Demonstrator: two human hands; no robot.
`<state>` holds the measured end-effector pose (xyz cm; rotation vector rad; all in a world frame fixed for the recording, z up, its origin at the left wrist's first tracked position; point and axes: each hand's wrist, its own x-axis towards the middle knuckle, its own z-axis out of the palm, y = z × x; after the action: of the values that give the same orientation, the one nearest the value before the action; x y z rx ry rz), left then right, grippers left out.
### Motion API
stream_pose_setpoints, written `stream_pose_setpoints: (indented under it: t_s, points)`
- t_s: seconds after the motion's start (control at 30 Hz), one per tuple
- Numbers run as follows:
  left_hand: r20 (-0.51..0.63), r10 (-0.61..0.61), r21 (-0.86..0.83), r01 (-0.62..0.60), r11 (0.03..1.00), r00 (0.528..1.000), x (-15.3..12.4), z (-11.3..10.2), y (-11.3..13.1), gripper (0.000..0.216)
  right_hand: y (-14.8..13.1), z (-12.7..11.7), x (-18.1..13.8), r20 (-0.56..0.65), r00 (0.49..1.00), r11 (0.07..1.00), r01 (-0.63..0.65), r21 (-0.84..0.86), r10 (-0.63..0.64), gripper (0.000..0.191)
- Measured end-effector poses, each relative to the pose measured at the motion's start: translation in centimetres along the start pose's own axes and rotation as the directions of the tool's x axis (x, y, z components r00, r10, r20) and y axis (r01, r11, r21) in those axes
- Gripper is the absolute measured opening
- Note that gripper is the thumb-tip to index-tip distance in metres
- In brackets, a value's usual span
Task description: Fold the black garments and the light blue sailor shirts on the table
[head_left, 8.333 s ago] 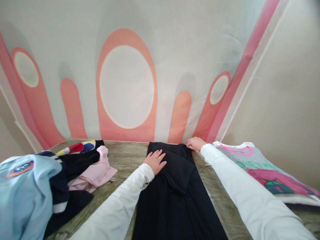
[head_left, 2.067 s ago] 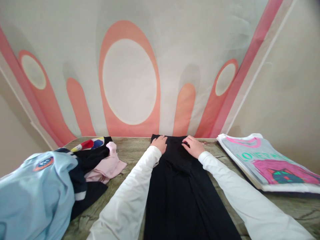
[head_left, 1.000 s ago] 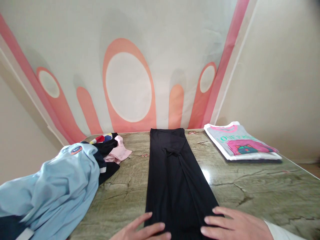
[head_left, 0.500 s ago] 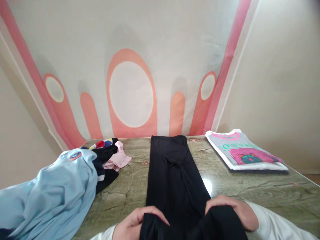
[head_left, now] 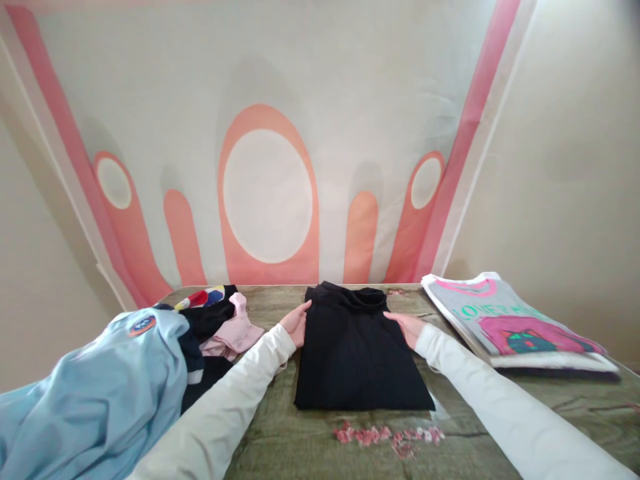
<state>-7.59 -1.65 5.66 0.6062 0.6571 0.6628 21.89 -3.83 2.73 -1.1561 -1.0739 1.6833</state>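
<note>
Black trousers (head_left: 363,363) lie folded over in the middle of the table, with the near edge fairly straight and some bunched cloth at the far end. My left hand (head_left: 296,325) is closed at their far left edge, the thumb reaching onto the cloth. At the far right edge my right hand (head_left: 406,327) is likewise closed on the fabric. Both arms, in white sleeves, stretch forward along the two sides of the trousers. Some of the fingers are hidden under or beside the cloth.
A loose light blue garment (head_left: 113,383) is heaped at the left, beside a pink garment (head_left: 235,333) and dark clothes. On the right lies a stack of folded clothes, topped by a grey T-shirt (head_left: 480,313) with a pink print. A wall (head_left: 335,87) stands behind the table.
Both hands have moved forward from the near edge to the far end, carrying the lower part of the trousers over the upper part. The trousers are now about half as long.
</note>
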Motion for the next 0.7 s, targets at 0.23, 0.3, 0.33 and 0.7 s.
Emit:
stream_pose_setpoints:
  t_s: [0.23, 0.3, 0.33, 0.7]
  points:
    - [-0.09, 0.071, 0.066, -0.065, 0.996, 0.993, 1.6, -3.8, -2.4, 0.026, 3.0, -1.4, 0.6, 0.078, 0.996, 0.987, -0.046, 0.154, 0.035, 0.023]
    - [-0.093, 0.087, 0.11, -0.077, 0.991, 0.992, 1.7, -3.7, -2.0, 0.026, 2.5, -1.6, 0.8, 0.106, 0.994, 0.99, -0.041, 0.138, 0.027, 0.023]
    - [-0.096, 0.094, 0.139, -0.081, 0.987, 0.991, 1.9, -3.6, -1.6, 0.026, 2.1, -1.7, 1.0, 0.11, 0.994, 0.992, -0.034, 0.124, 0.02, 0.022]
    - [-0.335, 0.547, 0.729, -0.156, 0.666, 0.767, 7.9, -5.3, 4.4, 0.057, -0.4, -4.8, 9.1, -0.426, 0.89, 0.948, 0.023, -0.318, -0.165, 0.026]
